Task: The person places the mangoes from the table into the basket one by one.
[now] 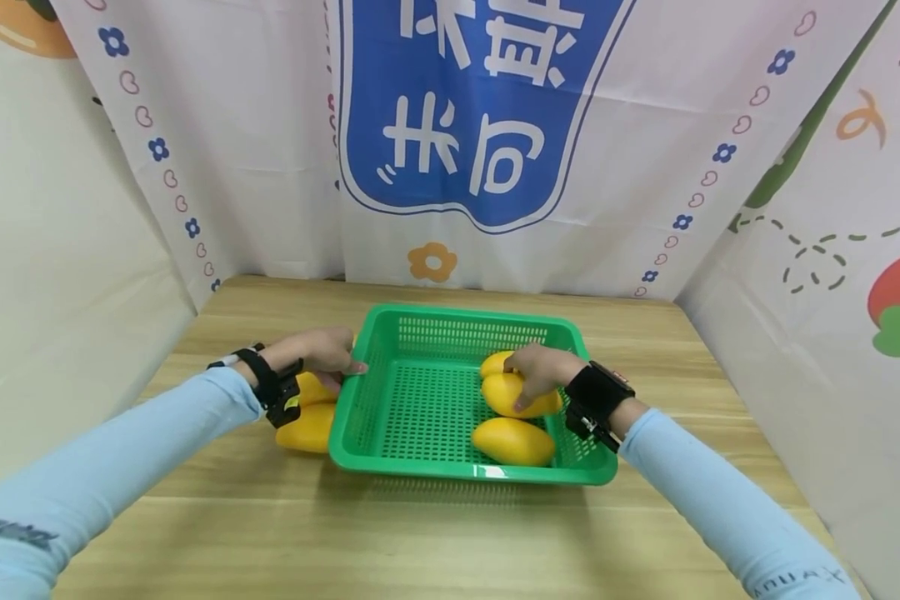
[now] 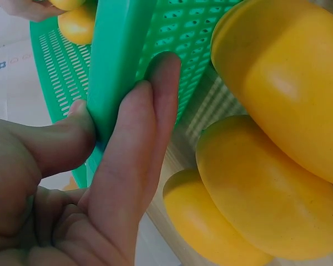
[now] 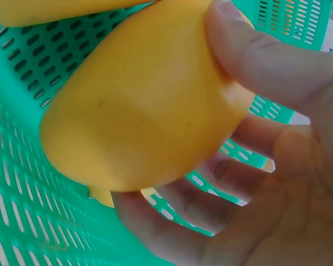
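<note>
My left hand (image 1: 322, 350) pinches the left rim of a green plastic basket (image 1: 431, 408), thumb on the inner side and straight fingers along the outside of the wall in the left wrist view. Inside the basket, at its right, my right hand (image 1: 546, 372) grips a yellow mango (image 3: 139, 105), with the thumb on one side and fingers curled round the other. A second mango (image 1: 512, 442) lies nearer the front wall. Another mango (image 1: 493, 363) sits behind the gripped one, partly covered by the hand.
Outside the basket, beside its left wall, several mangoes (image 2: 272, 194) lie close together on the wooden table (image 1: 450, 546). White printed cloth (image 1: 270, 208) hangs behind the table, with pale walls on both sides.
</note>
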`<move>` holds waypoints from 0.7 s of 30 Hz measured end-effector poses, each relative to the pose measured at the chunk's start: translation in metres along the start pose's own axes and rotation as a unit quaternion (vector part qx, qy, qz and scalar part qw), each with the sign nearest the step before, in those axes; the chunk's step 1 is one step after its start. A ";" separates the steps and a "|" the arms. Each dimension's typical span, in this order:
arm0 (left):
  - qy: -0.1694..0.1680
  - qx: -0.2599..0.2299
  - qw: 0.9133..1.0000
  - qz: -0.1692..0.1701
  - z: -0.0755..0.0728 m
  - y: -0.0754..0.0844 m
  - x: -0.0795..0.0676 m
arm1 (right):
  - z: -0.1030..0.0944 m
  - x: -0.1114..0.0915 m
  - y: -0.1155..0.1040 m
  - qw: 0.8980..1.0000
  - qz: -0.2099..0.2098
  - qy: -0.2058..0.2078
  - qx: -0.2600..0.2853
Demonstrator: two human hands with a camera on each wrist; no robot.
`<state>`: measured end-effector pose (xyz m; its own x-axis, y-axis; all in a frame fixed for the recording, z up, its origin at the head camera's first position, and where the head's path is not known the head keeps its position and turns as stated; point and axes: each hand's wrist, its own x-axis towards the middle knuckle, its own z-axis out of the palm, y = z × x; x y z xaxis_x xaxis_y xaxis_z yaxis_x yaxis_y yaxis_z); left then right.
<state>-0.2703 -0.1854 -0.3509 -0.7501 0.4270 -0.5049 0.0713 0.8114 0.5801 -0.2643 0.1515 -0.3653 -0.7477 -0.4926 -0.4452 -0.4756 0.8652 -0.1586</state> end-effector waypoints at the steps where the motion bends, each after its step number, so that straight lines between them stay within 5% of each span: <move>1: 0.000 -0.002 1.000 -0.001 0.000 0.000 0.000 | 0.001 0.001 0.000 1.000 0.005 -0.001 0.002; 21: 0.011 -0.002 1.000 -0.011 0.003 0.001 -0.003 | 0.015 0.002 -0.007 1.000 -0.015 0.014 -0.013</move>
<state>-0.2660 -0.1851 -0.3508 -0.7655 0.4011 -0.5031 0.0528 0.8184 0.5722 -0.2554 0.1458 -0.3780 -0.7456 -0.5206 -0.4160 -0.5088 0.8479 -0.1490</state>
